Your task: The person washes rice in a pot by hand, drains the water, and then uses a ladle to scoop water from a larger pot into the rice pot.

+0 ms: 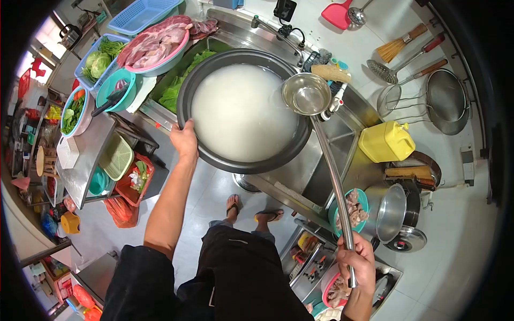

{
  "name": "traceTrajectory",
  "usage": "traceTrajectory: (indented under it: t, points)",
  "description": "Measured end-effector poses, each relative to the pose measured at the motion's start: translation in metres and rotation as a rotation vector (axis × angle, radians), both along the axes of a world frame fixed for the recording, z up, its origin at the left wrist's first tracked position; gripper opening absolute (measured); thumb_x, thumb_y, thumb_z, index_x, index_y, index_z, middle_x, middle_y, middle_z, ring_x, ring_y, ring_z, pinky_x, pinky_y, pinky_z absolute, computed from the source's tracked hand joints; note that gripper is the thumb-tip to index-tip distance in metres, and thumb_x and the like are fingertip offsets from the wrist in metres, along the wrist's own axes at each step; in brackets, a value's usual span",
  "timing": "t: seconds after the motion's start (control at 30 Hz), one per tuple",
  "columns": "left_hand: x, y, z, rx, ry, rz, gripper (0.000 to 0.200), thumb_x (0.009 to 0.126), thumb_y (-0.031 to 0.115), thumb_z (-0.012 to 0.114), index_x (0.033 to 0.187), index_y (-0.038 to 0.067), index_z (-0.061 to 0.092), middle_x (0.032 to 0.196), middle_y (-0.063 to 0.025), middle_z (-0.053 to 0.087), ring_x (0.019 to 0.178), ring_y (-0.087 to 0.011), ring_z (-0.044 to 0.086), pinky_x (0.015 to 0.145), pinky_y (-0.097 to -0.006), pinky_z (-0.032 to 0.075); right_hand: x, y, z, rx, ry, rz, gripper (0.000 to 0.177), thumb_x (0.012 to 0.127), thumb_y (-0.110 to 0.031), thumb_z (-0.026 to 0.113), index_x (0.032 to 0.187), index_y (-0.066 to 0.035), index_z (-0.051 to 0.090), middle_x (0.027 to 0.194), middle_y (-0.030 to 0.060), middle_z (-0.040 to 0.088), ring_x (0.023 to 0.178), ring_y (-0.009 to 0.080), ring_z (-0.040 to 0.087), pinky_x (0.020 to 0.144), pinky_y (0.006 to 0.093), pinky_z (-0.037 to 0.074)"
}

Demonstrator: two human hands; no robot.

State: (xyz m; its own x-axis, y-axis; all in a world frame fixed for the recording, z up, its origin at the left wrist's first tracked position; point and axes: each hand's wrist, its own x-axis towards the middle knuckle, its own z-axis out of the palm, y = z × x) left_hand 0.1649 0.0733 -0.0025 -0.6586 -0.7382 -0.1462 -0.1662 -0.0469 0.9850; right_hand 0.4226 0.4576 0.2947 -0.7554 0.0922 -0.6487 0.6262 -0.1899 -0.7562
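Observation:
A wide dark grey basin [189, 91] full of cloudy whitish liquid rests over the steel sink. My left hand [184, 140] grips its rim at the lower left, thumb on the edge. Off to the right, my right hand [357, 259] is wrapped round the lower end of a long metal ladle [331, 160]. The ladle's round bowl is over the basin's right rim, with some clear liquid showing inside. Beside the handle stands a teal bowl of raw meat pieces [357, 211], partly covered by the handle in this view.
Leafy greens [170, 96] lie in the sink's left part. Next to it stand a pink basin of raw meat [182, 51] and a teal bowl with a knife [128, 96]. A yellow jug [386, 142] and a metal pot [390, 214] stand right. Strainers [447, 96] hang on the wall.

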Motion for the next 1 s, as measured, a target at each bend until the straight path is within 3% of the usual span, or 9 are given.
traceTrajectory:
  t: [0.17,0.27,0.33,0.53,0.63,0.73,0.77,0.87,1.0]
  points:
    - [0.029,0.039,0.004,0.063,0.069,0.140,0.022,0.083,0.011,0.069,0.094,-0.006,0.061,0.085,-0.0111,0.068,0.073,-0.0175,0.061,0.070,-0.0334,0.050,-0.014,-0.009,0.002,0.133,0.039,0.090,0.021,0.082,0.006,0.061,0.102,0.003,0.056,0.063,0.0031,0.054,0.036,0.0098,0.045,0.036,0.0237,0.035]
    - [0.045,0.064,0.014,0.092,0.051,0.208,0.020,0.084,0.011,0.066,0.093,-0.005,0.059,0.084,-0.0099,0.065,0.075,-0.0179,0.059,0.073,-0.0344,0.050,-0.018,-0.013,0.004,0.270,0.062,0.130,0.019,0.084,0.006,0.061,0.102,0.003,0.055,0.064,0.0013,0.054,0.037,0.0082,0.045,0.036,0.0228,0.035]
    - [0.051,0.079,0.013,0.139,0.078,0.232,0.021,0.087,0.011,0.065,0.099,-0.004,0.055,0.089,-0.0100,0.064,0.079,-0.0184,0.058,0.077,-0.0345,0.049,-0.020,-0.014,0.005,0.380,0.075,0.160,0.018,0.085,0.006,0.060,0.102,0.002,0.055,0.064,-0.0005,0.054,0.038,0.0069,0.045,0.037,0.0217,0.034]
    - [0.061,0.095,0.008,0.194,0.073,0.250,0.027,0.089,0.013,0.065,0.107,-0.003,0.053,0.096,-0.0112,0.063,0.086,-0.0195,0.059,0.083,-0.0346,0.048,-0.019,-0.004,-0.001,1.006,0.328,0.363,0.022,0.084,0.001,0.066,0.104,0.002,0.056,0.064,-0.0013,0.052,0.055,0.0058,0.044,0.050,0.0221,0.036]
    - [0.064,0.086,0.001,0.191,0.055,0.168,0.035,0.087,0.014,0.068,0.113,-0.003,0.051,0.102,-0.0135,0.062,0.092,-0.0206,0.058,0.087,-0.0347,0.047,-0.019,-0.009,0.007,1.206,0.410,0.357,0.023,0.084,0.001,0.068,0.103,0.003,0.055,0.065,0.0012,0.053,0.059,0.0073,0.043,0.055,0.0237,0.036]
    - [0.068,0.063,-0.003,0.108,0.031,0.003,0.046,0.086,0.016,0.071,0.120,-0.005,0.047,0.107,-0.0161,0.062,0.098,-0.0226,0.058,0.090,-0.0354,0.047,-0.013,0.004,0.002,1.222,0.492,0.282,0.032,0.079,0.001,0.070,0.108,0.002,0.057,0.067,0.0098,0.057,0.055,0.0141,0.052,0.055,0.0283,0.044]
    - [0.064,0.052,-0.002,0.041,0.044,-0.044,0.049,0.085,0.017,0.072,0.121,-0.005,0.047,0.108,-0.0163,0.062,0.099,-0.0228,0.059,0.090,-0.0359,0.047,-0.011,0.006,0.004,1.202,0.474,0.259,0.031,0.079,0.002,0.071,0.107,0.002,0.057,0.068,0.0067,0.058,0.056,0.0122,0.051,0.055,0.0270,0.043]
    - [0.030,0.010,0.004,-0.082,-0.053,-0.139,0.066,0.081,0.020,0.074,0.131,-0.008,0.042,0.114,-0.0225,0.059,0.105,-0.0277,0.058,0.095,-0.0359,0.045,0.003,0.023,-0.003,0.853,0.407,0.147,0.029,0.081,0.002,0.071,0.106,0.001,0.056,0.069,0.0029,0.059,0.056,0.0093,0.049,0.054,0.0251,0.040]
    - [-0.041,-0.037,0.003,-0.116,-0.061,-0.253,0.057,0.080,0.021,0.074,0.123,-0.010,0.053,0.108,-0.0215,0.066,0.096,-0.0268,0.063,0.087,-0.0362,0.049,0.010,0.020,0.023,0.374,0.259,-0.047,0.029,0.082,0.000,0.071,0.106,0.001,0.055,0.068,0.0028,0.058,0.044,0.0062,0.048,0.043,0.0212,0.037]
